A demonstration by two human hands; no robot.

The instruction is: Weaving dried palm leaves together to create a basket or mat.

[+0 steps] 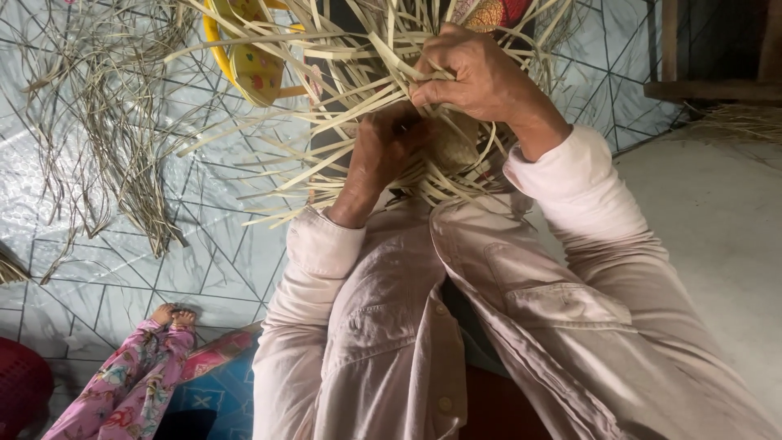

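A half-woven piece of pale straw-coloured leaf strips [358, 106] is held up in front of my chest, its loose ends fanning out on all sides. My right hand [472, 73] is closed over the strips at the upper middle, pinching several of them. Just below it, my left hand [387, 151] grips the woven centre from underneath, fingers curled into the strips. Both my arms are in pale pink sleeves.
Loose dried strips [114, 138] lie scattered over the patterned tiled floor at the left. A yellow plastic stool [244, 57] stands behind the weaving. Another person's feet and flowered pink trousers [138, 375] show at the bottom left, beside a dark red object [20, 391].
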